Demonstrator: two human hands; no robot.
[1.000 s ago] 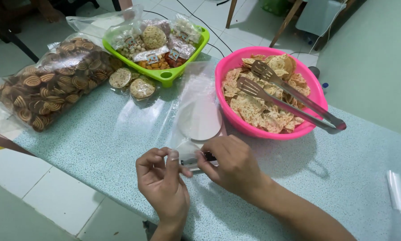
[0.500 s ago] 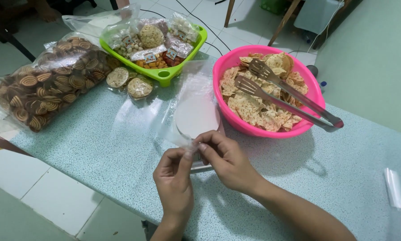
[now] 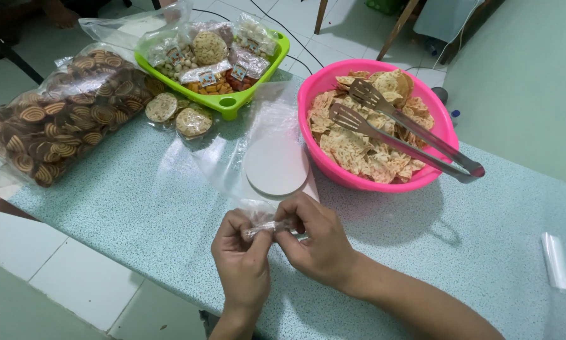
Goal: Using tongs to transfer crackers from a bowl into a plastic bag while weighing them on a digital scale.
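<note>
Speckled table [image 3: 138, 208]: left hand [image 3: 242, 264] and right hand [image 3: 317, 242] pinch clear plastic bag [image 3: 267, 228]; thin, limp, slippery; grip by its edge.

So the surface is a pale green speckled table [image 3: 138, 208], running corner to corner across the shot. Sitting on it: a pink plastic basin [image 3: 434, 135] full of chips with metal tongs [image 3: 409, 132] resting across them, a lime green tray [image 3: 232, 104] packed with small bagged snacks, and a big clear bag of swirl-patterned cookies [image 3: 56, 119] at the left end. Two small packs of round crackers [image 3: 177, 115] lie just in front of the tray. A round white lid [image 3: 276, 167] sits beside the basin under a clear plastic sheet [image 3: 232, 154]. Far right there's a narrow clear plastic strip [image 3: 555, 259].
</note>
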